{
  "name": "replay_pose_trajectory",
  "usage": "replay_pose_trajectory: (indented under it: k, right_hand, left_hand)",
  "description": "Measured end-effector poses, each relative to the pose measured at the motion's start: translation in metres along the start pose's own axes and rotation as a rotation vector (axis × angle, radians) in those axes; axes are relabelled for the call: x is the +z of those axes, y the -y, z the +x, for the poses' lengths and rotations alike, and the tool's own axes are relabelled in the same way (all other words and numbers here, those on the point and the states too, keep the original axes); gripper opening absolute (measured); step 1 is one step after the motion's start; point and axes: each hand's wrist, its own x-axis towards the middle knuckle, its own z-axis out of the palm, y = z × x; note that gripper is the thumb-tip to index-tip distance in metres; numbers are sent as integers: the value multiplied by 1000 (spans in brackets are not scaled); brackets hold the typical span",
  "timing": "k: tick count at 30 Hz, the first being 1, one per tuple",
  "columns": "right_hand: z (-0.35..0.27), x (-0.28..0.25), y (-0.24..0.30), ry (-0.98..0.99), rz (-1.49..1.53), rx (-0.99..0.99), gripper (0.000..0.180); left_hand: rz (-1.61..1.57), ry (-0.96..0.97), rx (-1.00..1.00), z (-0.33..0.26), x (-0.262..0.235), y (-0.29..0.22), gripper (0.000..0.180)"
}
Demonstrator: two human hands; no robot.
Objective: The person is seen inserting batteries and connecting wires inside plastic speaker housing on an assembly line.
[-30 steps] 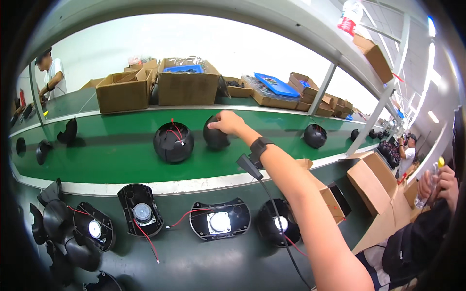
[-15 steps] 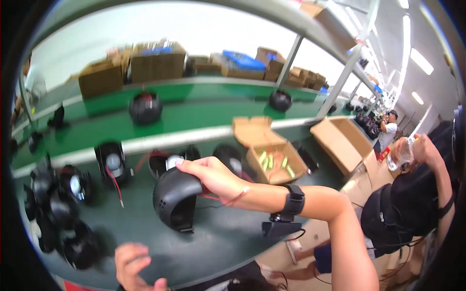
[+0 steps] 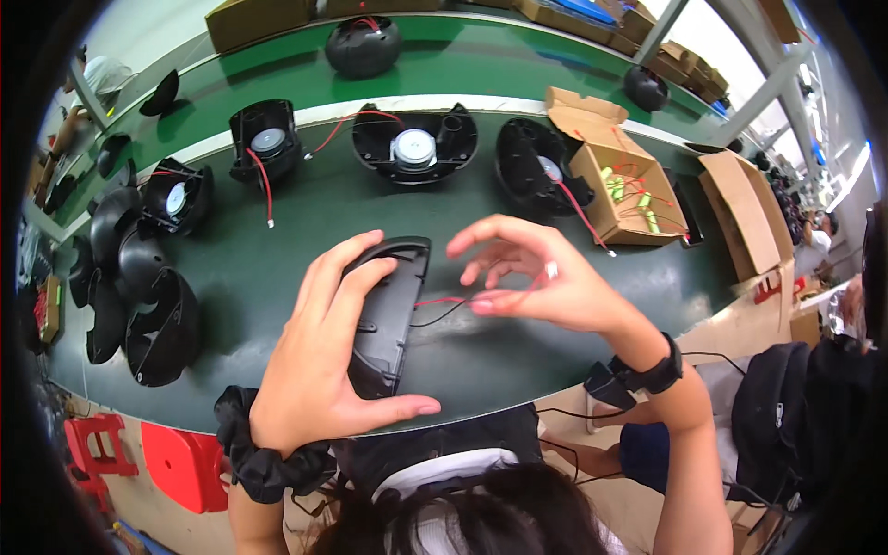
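Green matting covered the long workbench (image 3: pixel 277 277) where a person sat assembling speakers. Nearest the camera, the left hand (image 3: pixel 319 370), a black fabric scrunchie (image 3: pixel 259 453) round its wrist, gripped a curved black plastic speaker shell (image 3: pixel 388 314) from the side, fingers spread over its outer face and thumb tucked beneath its lower edge, holding it upright just above the bench. Beside it, the right hand (image 3: pixel 536 277), with a black wristband (image 3: pixel 652 370) on its wrist, hovered with fingers loosely fanned, the thumb and forefinger pinching thin red and black wires (image 3: pixel 439 303) that ran out of the shell.

Left of the hands lay a cluster of empty black domed shells (image 3: pixel 139 287). Farther back stood three open black housings with round silver-centred speaker drivers (image 3: pixel 414 143), red leads trailing from them. To the right sat an open brown cardboard box (image 3: pixel 620 180) holding small yellow-green parts with red wires.

Beyond a pale dividing strip, on a green conveyor belt (image 3: pixel 518 65), rested a closed black rounded speaker (image 3: pixel 363 44), with another (image 3: pixel 645 86) farther right. Brown cartons (image 3: pixel 259 18) lined the far edge.
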Motion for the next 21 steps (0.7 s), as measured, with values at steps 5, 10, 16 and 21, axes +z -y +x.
replay_pose_trajectory:
  k: [5, 10, 16, 21]
  right_hand:
    - [3, -9, -5, 218, -77, -248, 35]
    - [-5, 20, -6, 115, -142, -406, 29]
    - [-22, 41, 0, 15, -316, -534, 13]
    - [-19, 45, -2, 82, 27, -384, 17]
  left_hand:
    - [-59, 108, 95, -11, -14, 2, 84]
    - [19, 50, 108, -23, -19, 8, 51]
    - [198, 6, 205, -24, -12, 5, 51]
    - [175, -45, 270, -23, -1, 12, 51]
